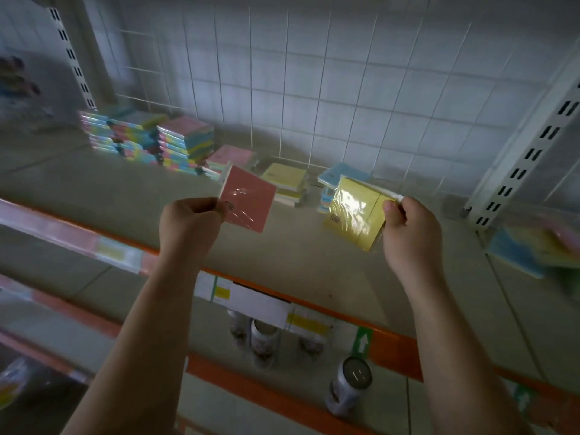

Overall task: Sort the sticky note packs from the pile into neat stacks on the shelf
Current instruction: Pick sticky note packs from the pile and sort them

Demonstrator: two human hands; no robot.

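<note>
My left hand [188, 226] pinches a corner of a wrapped pink sticky note pack [248, 200] above the shelf [110, 189]. My right hand [411, 233] grips a wrapped yellow pack [357, 215] by its right edge. Behind them on the shelf stand a short yellow stack [287, 180] and a blue-topped stack [340, 175]. Tall multicoloured stacks [141, 136] fill the back left, with a pink-topped stack [232, 157] beside them. A loose pile of packs [536, 246] lies at the right edge, blurred.
A wire grid panel [314, 89] backs the shelf. Slotted white uprights [527, 158] stand at both sides. The orange shelf edge [314, 302] carries price labels. Small bottles [350, 384] stand on the shelf below.
</note>
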